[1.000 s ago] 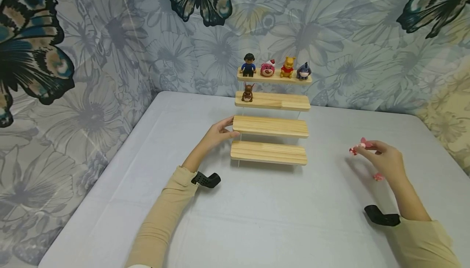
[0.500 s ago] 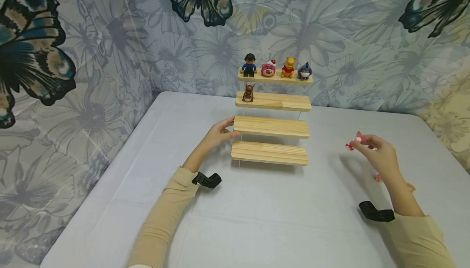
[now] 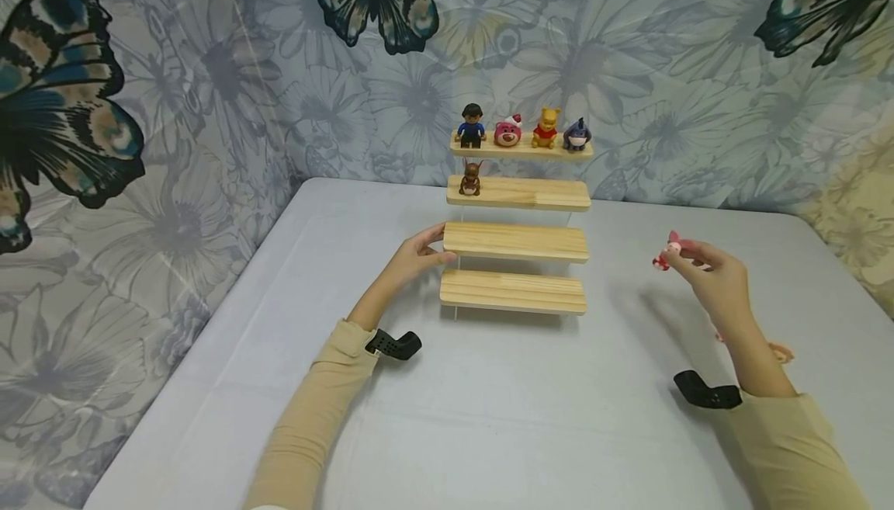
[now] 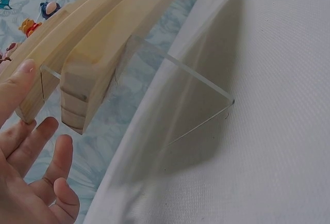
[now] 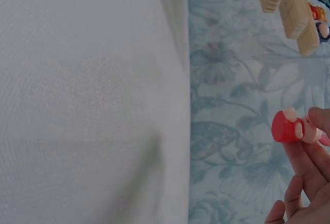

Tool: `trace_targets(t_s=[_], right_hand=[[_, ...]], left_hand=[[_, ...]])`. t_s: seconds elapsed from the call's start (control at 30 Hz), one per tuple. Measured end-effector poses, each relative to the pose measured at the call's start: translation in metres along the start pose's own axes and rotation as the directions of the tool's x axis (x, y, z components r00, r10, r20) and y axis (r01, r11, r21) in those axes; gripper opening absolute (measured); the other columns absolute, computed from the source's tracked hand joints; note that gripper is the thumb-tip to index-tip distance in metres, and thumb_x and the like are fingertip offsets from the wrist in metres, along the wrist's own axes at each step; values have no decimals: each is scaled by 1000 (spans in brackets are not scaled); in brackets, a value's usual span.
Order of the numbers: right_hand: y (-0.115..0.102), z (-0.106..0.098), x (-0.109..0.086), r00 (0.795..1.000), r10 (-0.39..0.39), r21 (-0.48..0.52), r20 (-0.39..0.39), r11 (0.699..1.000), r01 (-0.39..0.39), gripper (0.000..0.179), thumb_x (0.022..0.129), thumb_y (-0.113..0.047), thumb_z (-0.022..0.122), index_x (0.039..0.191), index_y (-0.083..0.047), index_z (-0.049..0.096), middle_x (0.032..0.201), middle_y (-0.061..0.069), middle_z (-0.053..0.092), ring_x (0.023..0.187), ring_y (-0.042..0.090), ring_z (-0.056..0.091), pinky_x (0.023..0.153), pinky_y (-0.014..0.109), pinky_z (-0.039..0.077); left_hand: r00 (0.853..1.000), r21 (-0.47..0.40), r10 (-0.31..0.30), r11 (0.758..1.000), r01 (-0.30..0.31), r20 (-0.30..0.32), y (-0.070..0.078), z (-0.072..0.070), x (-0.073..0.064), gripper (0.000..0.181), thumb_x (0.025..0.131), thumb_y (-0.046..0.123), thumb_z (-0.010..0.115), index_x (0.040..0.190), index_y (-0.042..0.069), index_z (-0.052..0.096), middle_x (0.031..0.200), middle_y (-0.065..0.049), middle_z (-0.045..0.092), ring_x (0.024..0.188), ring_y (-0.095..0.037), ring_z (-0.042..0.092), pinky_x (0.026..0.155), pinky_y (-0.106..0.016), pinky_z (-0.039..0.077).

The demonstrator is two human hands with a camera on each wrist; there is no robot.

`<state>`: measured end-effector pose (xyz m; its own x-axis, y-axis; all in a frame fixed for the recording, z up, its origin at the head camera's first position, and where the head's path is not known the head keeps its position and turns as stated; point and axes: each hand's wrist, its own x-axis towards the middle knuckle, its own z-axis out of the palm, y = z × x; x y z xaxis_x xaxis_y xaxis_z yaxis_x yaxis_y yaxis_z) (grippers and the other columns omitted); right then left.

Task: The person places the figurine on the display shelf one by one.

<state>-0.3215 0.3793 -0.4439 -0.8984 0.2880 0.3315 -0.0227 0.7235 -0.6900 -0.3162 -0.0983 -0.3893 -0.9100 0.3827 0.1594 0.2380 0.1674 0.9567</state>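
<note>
A stepped wooden display stand (image 3: pixel 517 241) with clear supports stands on the white table. My left hand (image 3: pixel 414 260) grips the left end of its second-lowest tier, the thumb (image 4: pixel 25 72) on one side of the board and fingertips at the other edge. Right of the stand, above the table, my right hand (image 3: pixel 725 281) pinches a small pink pig figurine (image 3: pixel 668 254) between thumb and fingers. Its flat red base (image 5: pixel 281 126) shows in the right wrist view; the fingers cover part of its head. A brown figurine (image 3: pixel 470 179) sits on the second tier from the top, at the left.
On the top tier stand a black-haired toy figure (image 3: pixel 471 126), a pink bear (image 3: pixel 507 132), a yellow bear (image 3: pixel 545 130) and a blue donkey (image 3: pixel 576 135). Partly hidden by my right forearm, a beige-orange item (image 3: pixel 781 352) and a pink bit (image 3: pixel 719 335) lie on the table. Patterned cloth hangs behind.
My right hand has moved left and away from me with the pig figurine, nearer the stand and more upright. The left hand keeps its hold on the tier.
</note>
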Motion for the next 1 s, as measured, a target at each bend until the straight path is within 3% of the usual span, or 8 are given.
trace_targets(t_s=[0.3, 0.53, 0.6, 0.73, 0.83, 1.0], right_hand=[[-8, 3, 9, 1000, -9, 107, 18, 994, 7, 35, 66, -41, 57, 100, -29, 56, 97, -5, 50, 80, 13, 37, 51, 26, 30], [-40, -3, 11, 996, -41, 187, 82, 982, 25, 34, 68, -33, 60, 100, -22, 57, 94, 0, 51, 76, 12, 39, 46, 31, 29], [-40, 0, 15, 996, -33, 209, 86, 978, 14, 34, 67, -31, 61, 99, -20, 58, 93, 1, 51, 76, 12, 38, 46, 32, 28], [-31, 11, 25, 997, -59, 154, 44, 987, 52, 34, 65, -37, 61, 98, -27, 58, 92, -5, 52, 78, 9, 37, 46, 30, 29], [-59, 5, 16, 995, -76, 147, 63, 987, 66, 34, 66, -37, 60, 98, -25, 58, 92, -4, 52, 79, 10, 37, 49, 31, 29], [-143, -19, -16, 987, -96, 190, 128, 979, 70, 33, 71, -32, 57, 99, -14, 57, 88, 2, 50, 76, 14, 36, 53, 31, 27]], left_hand=[[1000, 16, -14, 1000, 14, -6, 1, 1, -1, 64, 69, 27, 60, 124, 14, 28, 113, 0, 41, 75, -17, 49, 67, -28, 37], [1000, 29, -27, 999, 27, -6, 24, 3, -11, 60, 74, 15, 56, 124, 6, 26, 115, -8, 38, 76, -20, 48, 68, -29, 37], [1000, 18, -24, 1000, 24, -4, 23, 2, -11, 60, 73, 15, 57, 124, 6, 26, 115, -8, 38, 77, -20, 48, 69, -29, 37], [1000, 2, -20, 1000, 20, -1, 11, 0, -6, 63, 71, 20, 59, 124, 9, 27, 114, -5, 39, 77, -19, 49, 69, -29, 37], [1000, 10, -12, 1000, 12, 3, 2, 0, -2, 65, 70, 26, 59, 124, 11, 27, 114, -3, 40, 76, -18, 49, 69, -29, 37], [1000, 25, -14, 1000, 14, 6, 1, -1, -1, 66, 69, 29, 59, 124, 13, 26, 114, -2, 39, 76, -17, 49, 68, -29, 37]])
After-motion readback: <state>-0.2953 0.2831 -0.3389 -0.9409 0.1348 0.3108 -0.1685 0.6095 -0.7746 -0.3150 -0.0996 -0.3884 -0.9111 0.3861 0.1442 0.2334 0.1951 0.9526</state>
